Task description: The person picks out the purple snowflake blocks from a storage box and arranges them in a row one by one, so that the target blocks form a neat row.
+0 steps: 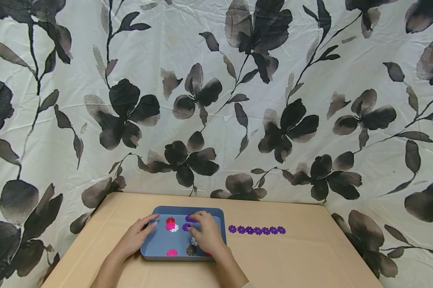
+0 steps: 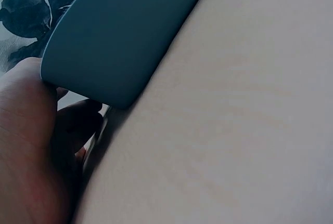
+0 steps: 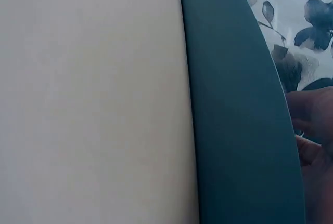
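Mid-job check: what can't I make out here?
Head: whether the right hand grips a purple piece; too small.
Head: most of a reddish piece, behind the right arm.
Left wrist: the tray's contents, behind its wall.
Right wrist: part of the right hand, cut off by the edge.

Soft, fairly even light fills the head view, where the worktop (image 1: 303,252) looks warm and small details in the tray (image 1: 159,240) are slightly soft. Both wrist views are dimmer and bluish, with the left hand (image 2: 26,146) partly in deep shadow.
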A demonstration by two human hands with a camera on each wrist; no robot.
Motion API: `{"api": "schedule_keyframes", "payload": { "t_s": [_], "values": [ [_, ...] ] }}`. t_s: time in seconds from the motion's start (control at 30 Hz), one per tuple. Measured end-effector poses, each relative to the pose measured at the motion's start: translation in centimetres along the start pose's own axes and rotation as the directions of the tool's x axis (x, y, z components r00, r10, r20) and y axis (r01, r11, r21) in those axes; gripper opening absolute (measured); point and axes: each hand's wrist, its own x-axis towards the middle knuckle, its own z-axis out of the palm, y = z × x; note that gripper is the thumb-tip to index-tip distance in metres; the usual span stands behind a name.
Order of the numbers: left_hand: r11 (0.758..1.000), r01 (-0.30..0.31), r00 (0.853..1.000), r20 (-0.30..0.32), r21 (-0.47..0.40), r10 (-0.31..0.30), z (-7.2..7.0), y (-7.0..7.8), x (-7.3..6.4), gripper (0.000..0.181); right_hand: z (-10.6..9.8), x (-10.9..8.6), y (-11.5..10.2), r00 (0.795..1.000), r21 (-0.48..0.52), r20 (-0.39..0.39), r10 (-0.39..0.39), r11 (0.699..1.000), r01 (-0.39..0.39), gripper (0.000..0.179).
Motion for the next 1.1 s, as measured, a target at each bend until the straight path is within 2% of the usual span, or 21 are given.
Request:
{"api": "schedule_keyframes", "payload": {
  "t_s": [0.37, 0.57, 0.83, 0.93, 1.1],
  "values": [
    [1.000, 0.005, 1.000, -0.005, 0.004, -0.005, 0.1, -0.1, -0.1, 0.052, 1.4, 0.1, 0.2, 0.998, -0.028, 0.052, -0.043, 0.999, 0.045, 0.033],
    [1.000, -0.020, 1.000, -0.012, 0.001, 0.020, 0.2, 0.1, -0.1, 0.052, 1.7, 0.1, 0.4, 0.990, -0.062, 0.120, -0.079, 0.994, 0.087, 0.041],
    [1.000, -0.002, 1.000, -0.017, 0.008, 0.003, 0.4, 0.0, 0.2, 0.052, 1.8, 0.1, 0.8, 0.971, -0.136, 0.228, -0.069, 0.985, 0.102, 0.046],
    [1.000, 0.004, 1.000, -0.018, 0.010, -0.004, 0.5, 0.0, 0.3, 0.051, 1.7, 0.1, 1.0, 0.974, -0.139, 0.219, -0.061, 0.986, 0.093, 0.041],
    [1.000, 0.009, 1.000, -0.025, 0.010, -0.009, 0.7, 0.1, 0.4, 0.051, 1.6, 0.2, 1.4, 0.985, -0.176, 0.156, -0.079, 0.979, 0.107, 0.030]
  ]
}}
